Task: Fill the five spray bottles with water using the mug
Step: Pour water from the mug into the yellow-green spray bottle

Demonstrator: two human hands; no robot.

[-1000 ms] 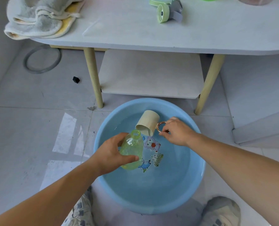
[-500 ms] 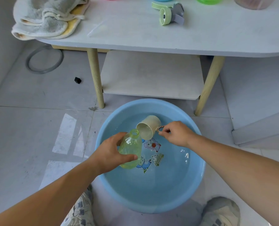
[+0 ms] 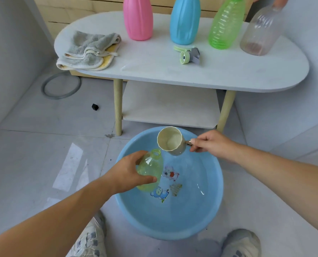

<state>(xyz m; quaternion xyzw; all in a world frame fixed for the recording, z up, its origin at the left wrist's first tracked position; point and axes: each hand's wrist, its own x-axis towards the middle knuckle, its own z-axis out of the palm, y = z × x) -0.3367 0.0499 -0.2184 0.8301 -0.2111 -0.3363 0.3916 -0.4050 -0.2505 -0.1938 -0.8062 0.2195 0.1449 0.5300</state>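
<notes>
Mug [image 3: 171,141] in right grip [image 3: 209,143], beside bottle [image 3: 150,169].

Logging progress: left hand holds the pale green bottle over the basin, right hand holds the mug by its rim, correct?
No: the head view shows the right hand holding the mug by its handle, not its rim. The rest is right.

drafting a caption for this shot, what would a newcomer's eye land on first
The blue basin of water on the floor, low centre, with a pale green bottle held tilted over it and a cream mug tipped beside its mouth. Behind it, a pink bottle, a blue bottle, a bright green bottle and a clear bottle line the white table.
</notes>
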